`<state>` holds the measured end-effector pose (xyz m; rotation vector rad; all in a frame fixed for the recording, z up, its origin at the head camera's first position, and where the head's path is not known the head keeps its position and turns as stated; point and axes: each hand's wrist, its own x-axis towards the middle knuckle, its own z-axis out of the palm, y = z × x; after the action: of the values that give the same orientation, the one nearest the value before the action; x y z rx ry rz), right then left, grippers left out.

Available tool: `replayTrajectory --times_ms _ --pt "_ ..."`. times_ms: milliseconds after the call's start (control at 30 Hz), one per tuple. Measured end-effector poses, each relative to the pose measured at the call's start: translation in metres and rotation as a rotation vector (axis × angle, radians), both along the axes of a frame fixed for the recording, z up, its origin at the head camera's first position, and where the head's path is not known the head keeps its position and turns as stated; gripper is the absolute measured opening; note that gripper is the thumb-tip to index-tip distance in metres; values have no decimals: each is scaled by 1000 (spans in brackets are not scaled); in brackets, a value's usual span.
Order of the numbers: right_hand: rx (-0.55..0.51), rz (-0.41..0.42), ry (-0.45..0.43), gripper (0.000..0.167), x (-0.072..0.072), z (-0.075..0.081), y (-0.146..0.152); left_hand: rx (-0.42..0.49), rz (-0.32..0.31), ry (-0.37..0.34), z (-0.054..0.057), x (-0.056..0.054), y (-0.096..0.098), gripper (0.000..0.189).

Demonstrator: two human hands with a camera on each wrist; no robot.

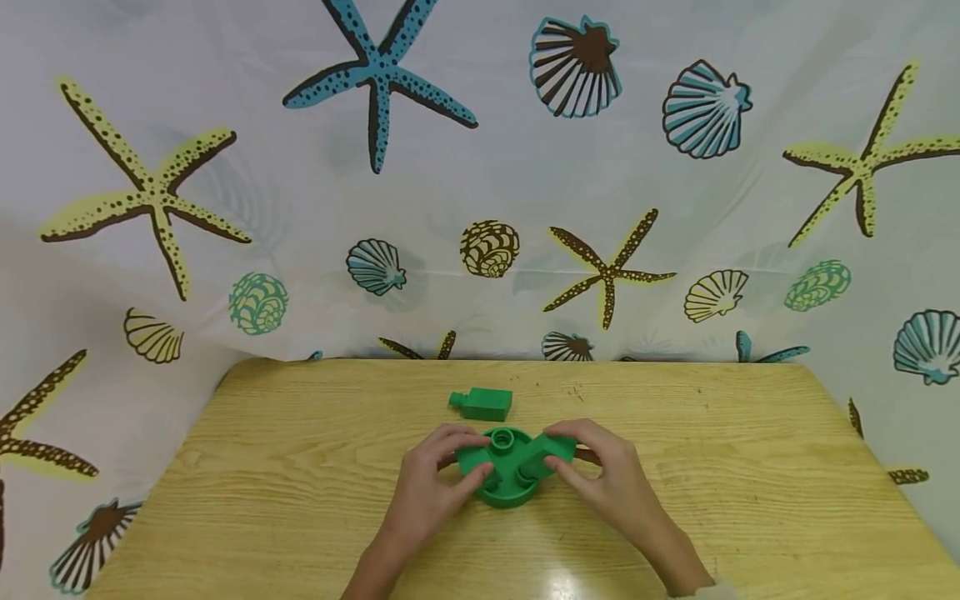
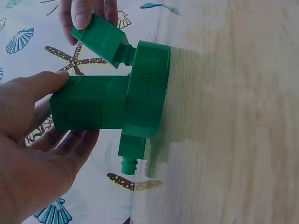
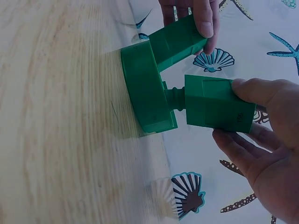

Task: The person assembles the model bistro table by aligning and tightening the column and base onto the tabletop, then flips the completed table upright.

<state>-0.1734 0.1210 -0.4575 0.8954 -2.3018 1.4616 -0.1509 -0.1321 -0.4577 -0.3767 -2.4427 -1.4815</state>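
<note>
A round green base (image 1: 508, 499) with a raised rim and ring-shaped sockets rests on the table between my hands. My left hand (image 1: 433, 477) grips a green bottle-shaped block (image 2: 88, 102) between thumb and fingers. That block's lower end is hidden behind the base's rim in the left wrist view. With thumb and fingertips my right hand (image 1: 613, 477) holds a second green block (image 3: 217, 102), neck toward the base and tilted. Its ridged neck shows above the rim in the right wrist view; how deep it sits I cannot tell. One socket (image 1: 502, 439) at the back shows its round opening.
Behind the base, a third green bottle-shaped block (image 1: 487, 404) lies on its side, neck pointing left. The wooden table (image 1: 300, 483) extends to both sides. A white cloth (image 1: 450, 183) printed with shells and starfish hangs at the table's far edge and around the sides.
</note>
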Motion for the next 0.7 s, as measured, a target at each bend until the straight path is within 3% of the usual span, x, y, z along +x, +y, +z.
replayTrajectory --times_ms 267,500,700 --pt "20 -6 12 32 1 1 -2 57 -14 -25 0 0 0 31" --pt "74 34 87 31 1 1 -6 101 -29 -24 -2 0 0 33" --pt "116 22 110 31 1 -2 -9 112 -23 -27 -3 -1 1 33"
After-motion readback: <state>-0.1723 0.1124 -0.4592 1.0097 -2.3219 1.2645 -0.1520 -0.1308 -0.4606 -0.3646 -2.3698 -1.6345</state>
